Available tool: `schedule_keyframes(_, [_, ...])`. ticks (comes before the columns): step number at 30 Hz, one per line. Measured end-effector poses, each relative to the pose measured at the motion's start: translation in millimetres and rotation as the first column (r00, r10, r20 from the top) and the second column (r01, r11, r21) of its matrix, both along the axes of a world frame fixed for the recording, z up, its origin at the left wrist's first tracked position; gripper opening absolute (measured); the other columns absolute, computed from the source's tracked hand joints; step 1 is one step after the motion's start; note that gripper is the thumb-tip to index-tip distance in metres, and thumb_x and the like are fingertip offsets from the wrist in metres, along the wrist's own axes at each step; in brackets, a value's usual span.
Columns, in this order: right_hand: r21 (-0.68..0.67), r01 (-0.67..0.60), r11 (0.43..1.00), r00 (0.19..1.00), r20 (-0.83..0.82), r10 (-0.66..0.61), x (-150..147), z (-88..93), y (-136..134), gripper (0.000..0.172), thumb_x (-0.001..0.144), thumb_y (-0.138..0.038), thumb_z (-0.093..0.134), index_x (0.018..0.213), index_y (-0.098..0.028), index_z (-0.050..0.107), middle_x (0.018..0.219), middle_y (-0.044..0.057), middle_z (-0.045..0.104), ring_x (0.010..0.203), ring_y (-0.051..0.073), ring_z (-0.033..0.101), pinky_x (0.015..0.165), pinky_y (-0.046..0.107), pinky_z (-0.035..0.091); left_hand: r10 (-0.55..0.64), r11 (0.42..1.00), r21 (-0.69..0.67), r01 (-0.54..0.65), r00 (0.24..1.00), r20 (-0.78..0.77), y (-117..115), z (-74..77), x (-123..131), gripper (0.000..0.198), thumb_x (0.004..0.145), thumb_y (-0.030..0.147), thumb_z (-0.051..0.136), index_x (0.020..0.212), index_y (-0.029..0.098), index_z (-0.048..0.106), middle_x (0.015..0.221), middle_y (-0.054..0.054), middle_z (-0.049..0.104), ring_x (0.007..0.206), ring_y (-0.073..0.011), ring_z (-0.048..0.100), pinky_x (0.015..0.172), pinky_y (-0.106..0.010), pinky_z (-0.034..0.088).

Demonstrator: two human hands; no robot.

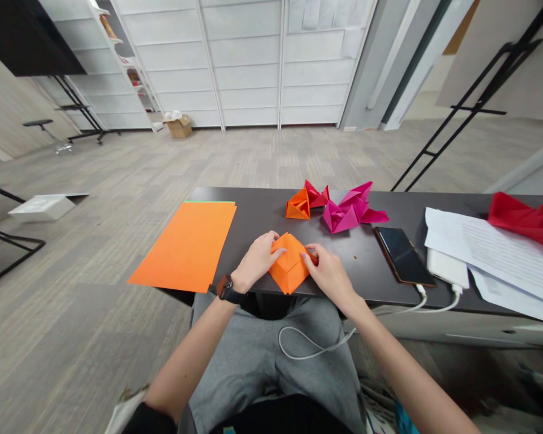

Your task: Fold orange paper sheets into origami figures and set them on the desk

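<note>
- Here, the left hand (256,262) and right hand (328,274) hold a folded orange paper (289,263) at the worktop's (262,211) near edge.
- Their fingers (277,253) lie together, seemingly clamped on its sides.
- Flat, even pressure would suit these creases.

readable text: none | printed paper sheets (502,250): lines too small to read
</note>
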State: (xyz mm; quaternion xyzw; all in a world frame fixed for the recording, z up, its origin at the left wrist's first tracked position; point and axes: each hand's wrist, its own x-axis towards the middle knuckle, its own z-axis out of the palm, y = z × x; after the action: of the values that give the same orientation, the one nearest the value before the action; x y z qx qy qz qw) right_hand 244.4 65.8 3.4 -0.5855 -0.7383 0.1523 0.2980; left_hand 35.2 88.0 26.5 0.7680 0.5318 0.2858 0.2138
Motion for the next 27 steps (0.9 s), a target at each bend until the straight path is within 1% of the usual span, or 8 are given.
schedule_keyframes(4, [0.193, -0.037, 0.980, 0.974, 0.225, -0.008, -4.3, -1.6, -6.5, 0.027, 0.097, -0.027, 0.045, 0.118, -0.019, 0.061, 0.107, 0.013, 0.062, 0.095, 0.028, 0.063, 0.081, 0.040, 0.054, 0.016, 0.981, 0.191, 0.031, 0.970, -0.242, -5.4, -9.6, 3.1, 0.018, 0.095, 0.027, 0.059, 0.107, 0.015, 0.057, 0.108, -0.011, 0.062, 0.104, -0.0248, 0.060, 0.095, -0.041, 0.051])
schedule_keyframes(7, [0.205, -0.119, 0.971, 0.934, 0.355, 0.040, -5.6, 3.1, -7.6, 0.027, 0.098, -0.020, 0.043, 0.115, -0.022, 0.064, 0.107, 0.011, 0.062, 0.096, 0.026, 0.060, 0.078, 0.038, 0.054, 0.007, 0.955, 0.283, 0.093, 0.943, -0.333, -14.3, -4.9, -1.8, 0.016, 0.099, 0.025, 0.051, 0.109, 0.015, 0.058, 0.112, -0.011, 0.062, 0.103, -0.0241, 0.061, 0.093, -0.041, 0.052])
schedule_keyframes(11, [0.204, -0.177, 0.963, 0.912, 0.403, 0.082, -5.8, 6.5, -7.3, 0.028, 0.100, -0.019, 0.042, 0.108, -0.022, 0.069, 0.106, 0.010, 0.064, 0.092, 0.025, 0.059, 0.072, 0.036, 0.054, -0.088, 0.920, 0.335, 0.204, 0.940, -0.331, -40.4, -4.4, -23.2, 0.020, 0.099, 0.017, 0.045, 0.106, 0.018, 0.064, 0.117, -0.009, 0.067, 0.109, -0.0221, 0.064, 0.098, -0.039, 0.053])
schedule_keyframes(13, [0.205, -0.183, 0.962, 0.911, 0.403, 0.088, -5.7, 6.5, -6.1, 0.028, 0.100, -0.021, 0.042, 0.106, -0.022, 0.070, 0.105, 0.010, 0.065, 0.091, 0.025, 0.058, 0.069, 0.035, 0.054, -0.171, 0.904, 0.325, 0.279, 0.930, -0.325, -53.6, -10.3, -35.6, 0.020, 0.098, 0.019, 0.049, 0.110, 0.018, 0.065, 0.126, -0.009, 0.066, 0.117, -0.0217, 0.063, 0.104, -0.039, 0.051])
schedule_keyframes(16, [0.195, -0.198, 0.961, 0.916, 0.386, 0.110, -4.1, 7.3, -4.6, 0.030, 0.100, -0.020, 0.041, 0.103, -0.021, 0.071, 0.106, 0.010, 0.066, 0.092, 0.024, 0.059, 0.071, 0.036, 0.054, -0.252, 0.898, 0.260, 0.355, 0.899, -0.358, -64.5, -18.4, -47.5, 0.033, 0.096, 0.022, 0.054, 0.128, 0.016, 0.059, 0.143, -0.011, 0.058, 0.135, -0.0235, 0.053, 0.113, -0.041, 0.046])
schedule_keyframes(20, [0.165, -0.273, 0.948, 0.898, 0.396, 0.190, 2.6, 12.4, -11.1, 0.031, 0.098, -0.018, 0.043, 0.115, -0.019, 0.069, 0.120, 0.012, 0.065, 0.103, 0.026, 0.061, 0.086, 0.041, 0.054, -0.233, 0.905, 0.248, 0.346, 0.890, -0.392, -64.6, -17.6, -50.1, 0.035, 0.095, 0.026, 0.057, 0.129, 0.018, 0.061, 0.151, -0.012, 0.048, 0.145, -0.0273, 0.040, 0.116, -0.045, 0.042])
schedule_keyframes(23, [0.134, -0.380, 0.915, 0.854, 0.432, 0.291, 9.4, 14.0, -22.4, 0.039, 0.098, -0.020, 0.044, 0.134, -0.018, 0.059, 0.137, 0.013, 0.061, 0.124, 0.028, 0.056, 0.098, 0.046, 0.049, -0.192, 0.918, 0.249, 0.309, 0.895, -0.402, -63.8, -14.3, -49.7, 0.035, 0.094, 0.028, 0.059, 0.128, 0.020, 0.062, 0.150, -0.014, 0.048, 0.139, -0.0288, 0.048, 0.112, -0.046, 0.047])
schedule_keyframes(27, [0.072, -0.456, 0.887, 0.807, 0.453, 0.378, 14.8, 10.7, -32.0, 0.042, 0.101, -0.024, 0.044, 0.141, -0.019, 0.054, 0.148, 0.011, 0.054, 0.139, 0.026, 0.046, 0.107, 0.046, 0.044, -0.185, 0.935, 0.220, 0.277, 0.913, -0.363, -65.3, -14.9, -50.3, 0.041, 0.092, 0.029, 0.061, 0.132, 0.021, 0.057, 0.148, -0.014, 0.050, 0.134, -0.0278, 0.052, 0.111, -0.046, 0.048])
